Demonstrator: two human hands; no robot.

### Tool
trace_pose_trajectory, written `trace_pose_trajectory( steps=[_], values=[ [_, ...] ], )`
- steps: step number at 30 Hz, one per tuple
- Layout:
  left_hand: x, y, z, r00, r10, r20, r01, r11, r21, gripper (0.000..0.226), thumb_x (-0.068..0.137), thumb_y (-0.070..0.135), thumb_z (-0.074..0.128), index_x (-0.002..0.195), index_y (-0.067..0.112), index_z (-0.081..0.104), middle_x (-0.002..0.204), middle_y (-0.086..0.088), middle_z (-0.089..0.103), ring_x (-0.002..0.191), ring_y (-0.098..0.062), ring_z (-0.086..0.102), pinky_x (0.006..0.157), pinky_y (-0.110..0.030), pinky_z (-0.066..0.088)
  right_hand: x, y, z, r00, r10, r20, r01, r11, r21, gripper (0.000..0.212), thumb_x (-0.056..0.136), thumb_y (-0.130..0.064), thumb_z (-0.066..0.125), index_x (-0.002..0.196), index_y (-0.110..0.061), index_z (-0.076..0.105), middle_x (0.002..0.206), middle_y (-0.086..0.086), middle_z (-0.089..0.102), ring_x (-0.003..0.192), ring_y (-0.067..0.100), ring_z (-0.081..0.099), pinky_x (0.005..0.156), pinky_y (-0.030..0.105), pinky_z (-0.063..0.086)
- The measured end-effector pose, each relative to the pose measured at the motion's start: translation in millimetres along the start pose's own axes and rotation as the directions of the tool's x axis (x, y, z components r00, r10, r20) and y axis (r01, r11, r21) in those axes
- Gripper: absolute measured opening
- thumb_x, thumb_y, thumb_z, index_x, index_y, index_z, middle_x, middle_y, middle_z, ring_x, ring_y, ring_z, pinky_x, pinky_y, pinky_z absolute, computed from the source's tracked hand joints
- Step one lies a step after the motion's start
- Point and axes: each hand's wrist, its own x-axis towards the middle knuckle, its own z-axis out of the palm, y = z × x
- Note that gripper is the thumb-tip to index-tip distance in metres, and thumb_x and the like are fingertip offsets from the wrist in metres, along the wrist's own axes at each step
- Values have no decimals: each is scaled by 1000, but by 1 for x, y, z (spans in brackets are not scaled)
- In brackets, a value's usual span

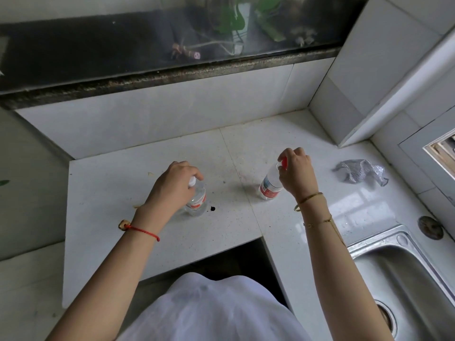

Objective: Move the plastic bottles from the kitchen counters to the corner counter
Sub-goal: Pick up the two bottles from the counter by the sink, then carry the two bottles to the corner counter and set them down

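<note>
Both hands clamped on caps: left hand (172,183) on white-capped bottle (197,200), right hand (296,172) on red-capped bottle (269,184), both standing on worktop (110,193). Placement step, probably; next, release fingers cleanly.

Off to my right a steel sink (403,271) is set into the worktop. Beyond the sink, towards the tiled wall, a crumpled silvery scrubbing cloth (360,171) lies flat. Far behind the sink, a green plant (236,20) (blurred) shows through the window.
</note>
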Motion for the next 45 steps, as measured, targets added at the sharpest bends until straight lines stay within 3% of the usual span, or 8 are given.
trace_pose_trajectory(
  steps=[10, 13, 16, 20, 27, 32, 38, 45],
  values=[
    [-16, 14, 8, 999, -8, -31, 6, 997, -72, 36, 71, -6, 56, 85, 23, 72, 94, 1, 61, 96, -16, 52, 74, -28, 43, -33, 1, -7, 999, -4, -42, 11, 988, 156, 21, 84, -1, 60, 105, -3, 62, 114, 12, 53, 95, 27, 56, 84, 29, 53],
    [-24, 24, 10, 999, 42, -31, -44, 996, -83, 37, 68, -4, 57, 83, 26, 72, 93, 2, 62, 96, -16, 52, 79, -33, 47, -52, 4, -18, 997, 5, -76, 9, 983, 183, 21, 81, -3, 63, 102, -6, 64, 110, 10, 54, 87, 20, 50, 73, 23, 45],
    [-30, 36, 10, 996, 82, -31, -85, 990, -114, 37, 66, -2, 60, 81, 30, 72, 92, 4, 63, 93, -14, 54, 78, -27, 46, -74, 7, -33, 997, 17, -73, -3, 982, 189, 23, 77, -4, 66, 99, -9, 66, 104, 7, 53, 84, 17, 47, 71, 21, 39],
    [-43, 58, 15, 986, 167, -12, -166, 973, -160, 36, 66, 0, 64, 79, 32, 71, 89, 9, 64, 89, -9, 56, 74, -19, 42, -108, 14, -47, 997, 49, -53, -38, 980, 193, 24, 74, -2, 64, 96, -9, 67, 97, 3, 50, 81, 21, 51, 68, 21, 38],
    [-65, 91, 23, 935, 352, 45, -336, 919, -207, 30, 69, 5, 70, 88, 29, 73, 92, 11, 67, 88, -6, 59, 74, -18, 47, -177, 25, -63, 975, 206, -85, -185, 959, 213, 25, 70, -2, 62, 91, -14, 69, 97, 5, 54, 80, 24, 55, 67, 24, 43],
    [-82, 104, 25, 864, 498, 77, -472, 853, -221, 31, 67, 7, 69, 88, 29, 73, 91, 11, 69, 85, -6, 61, 76, -20, 49, -230, 22, -65, 930, 342, -131, -315, 930, 191, 25, 71, -4, 62, 91, -17, 69, 96, 1, 53, 77, 19, 53, 59, 16, 34],
    [-113, 109, 24, 752, 628, 202, -581, 775, -248, 32, 65, 5, 68, 88, 27, 74, 91, 9, 70, 81, -7, 59, 74, -17, 45, -301, -4, -58, 840, 508, -192, -452, 850, 271, 22, 70, -3, 63, 88, -16, 68, 94, 1, 53, 80, 19, 55, 69, 22, 43],
    [-164, 108, 24, 511, 792, 335, -747, 601, -283, 26, 69, 12, 73, 92, 25, 75, 93, 6, 71, 77, -8, 55, 72, -21, 44, -393, -51, -40, 674, 679, -291, -570, 728, 380, 17, 72, -9, 66, 85, -19, 66, 90, -2, 53, 80, 12, 52, 66, 16, 43]
  ],
)
